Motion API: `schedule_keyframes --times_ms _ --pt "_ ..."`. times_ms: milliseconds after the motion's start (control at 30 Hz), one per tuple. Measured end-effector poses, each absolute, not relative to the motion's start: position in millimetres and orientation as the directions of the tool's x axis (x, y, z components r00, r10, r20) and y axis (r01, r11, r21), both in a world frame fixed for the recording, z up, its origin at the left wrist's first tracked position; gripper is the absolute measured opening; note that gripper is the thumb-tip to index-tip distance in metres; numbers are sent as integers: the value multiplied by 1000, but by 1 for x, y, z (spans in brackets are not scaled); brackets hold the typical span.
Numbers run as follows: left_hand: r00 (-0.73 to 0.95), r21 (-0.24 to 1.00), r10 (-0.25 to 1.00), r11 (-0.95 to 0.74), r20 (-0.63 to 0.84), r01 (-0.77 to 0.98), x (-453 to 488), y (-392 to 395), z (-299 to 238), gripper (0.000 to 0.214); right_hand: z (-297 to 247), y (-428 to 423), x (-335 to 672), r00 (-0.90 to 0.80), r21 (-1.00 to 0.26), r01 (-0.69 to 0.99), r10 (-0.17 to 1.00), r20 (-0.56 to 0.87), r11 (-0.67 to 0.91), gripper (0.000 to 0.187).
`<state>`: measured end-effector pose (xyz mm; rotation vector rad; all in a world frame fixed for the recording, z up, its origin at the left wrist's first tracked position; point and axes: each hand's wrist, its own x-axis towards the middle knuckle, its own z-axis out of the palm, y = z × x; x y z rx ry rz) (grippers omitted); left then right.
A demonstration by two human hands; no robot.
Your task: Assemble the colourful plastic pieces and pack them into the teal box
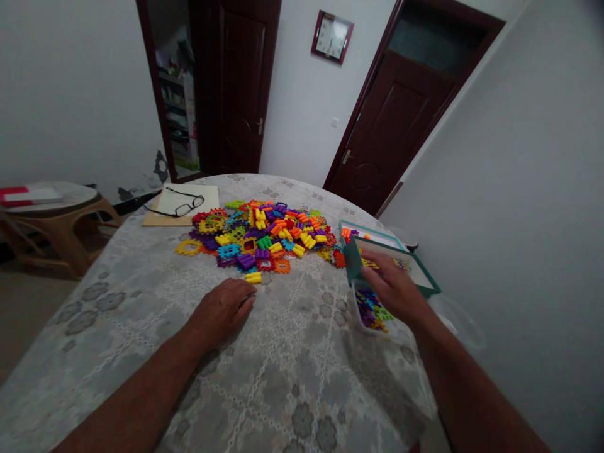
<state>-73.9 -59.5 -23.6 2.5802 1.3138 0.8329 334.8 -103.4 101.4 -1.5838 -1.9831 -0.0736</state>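
Left hand point(224, 309) flat, empty, on lace-covered tabletop point(292, 384), just short of yellow plastic block point(253, 277) at multicoloured block pile point(259, 236). Right hand point(394, 287) over clear plastic tub of blocks point(369, 316) near tabletop edge, grip unclear. Risk: a nudge could tip tub off.

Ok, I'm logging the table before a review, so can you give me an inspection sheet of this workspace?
Surface: round table under a lace-patterned cloth.
Job's things: heap of coloured plastic blocks; teal box; clear tub with more blocks inside.
Clutter: glasses lying on a notebook at the far left edge.
Hands: left hand palm down on the cloth beside a yellow block, nothing seen in it; right hand over the tub, against the box, grip unclear.
Cables: nothing seen.
Surroundings: dark doors, wall clock, wooden stool at left.
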Motion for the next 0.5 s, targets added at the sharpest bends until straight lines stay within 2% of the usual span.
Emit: schedule_keyframes --times_ms 67,167,200,300,433,500 --pt "470 346 777 -615 418 708 -74 -60 -25 28 107 -61 294 -157 -341 888 899 409 310 52" --pt "478 347 775 -620 415 704 -74 -61 -25 26 113 14 260 -77 -270 951 960 271 152 57" --pt "479 347 774 -621 415 703 -74 -61 -25 25 113 38 254 2 -232 972 977 214 48 56" --pt "477 350 772 -623 420 700 -73 -61 -25 21 108 95 252 124 -191 977 985 119 -99 52" --pt "483 357 775 -622 407 697 -72 -64 -23 18 83 128 265 214 -143 967 977 10 -210 38" --pt "487 353 776 -621 401 700 -71 -66 -22 18 67 134 272 244 -124 961 969 -33 -246 39"
